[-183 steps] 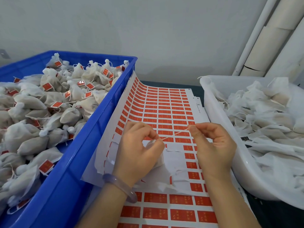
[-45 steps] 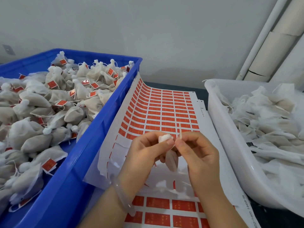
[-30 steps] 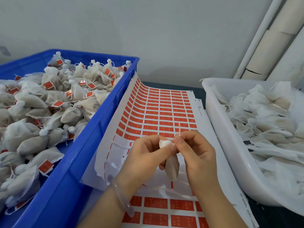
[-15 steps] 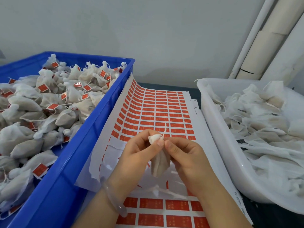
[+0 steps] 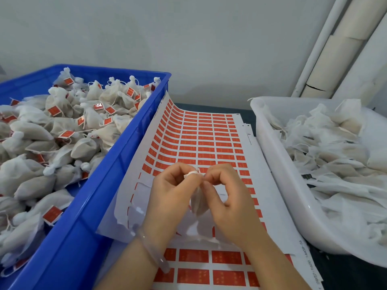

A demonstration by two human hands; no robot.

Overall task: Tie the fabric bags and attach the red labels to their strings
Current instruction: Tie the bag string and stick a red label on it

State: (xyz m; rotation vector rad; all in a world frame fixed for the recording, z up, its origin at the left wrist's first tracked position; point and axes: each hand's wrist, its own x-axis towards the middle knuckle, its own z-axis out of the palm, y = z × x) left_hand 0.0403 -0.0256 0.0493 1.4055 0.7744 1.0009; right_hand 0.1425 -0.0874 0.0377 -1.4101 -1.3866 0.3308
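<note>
A small beige fabric bag (image 5: 199,203) hangs between my hands above the sheet of red labels (image 5: 201,141). My left hand (image 5: 169,197) pinches the bag's gathered white top (image 5: 191,173). My right hand (image 5: 228,201) pinches the string at that same top, fingertips touching those of the left. The string itself is mostly hidden by my fingers. Part of the label sheet under my hands is bare white backing where labels have been peeled off.
A blue crate (image 5: 90,208) on the left holds several tied bags with red labels (image 5: 62,135). A white tub (image 5: 284,170) on the right holds several untied white bags (image 5: 335,155). Pipes (image 5: 326,59) run up the wall at the back right.
Six seconds ago my hands held the string stretched apart. Since then they have come together at the bag's neck, and over the last second my fingers have closed tighter around the top.
</note>
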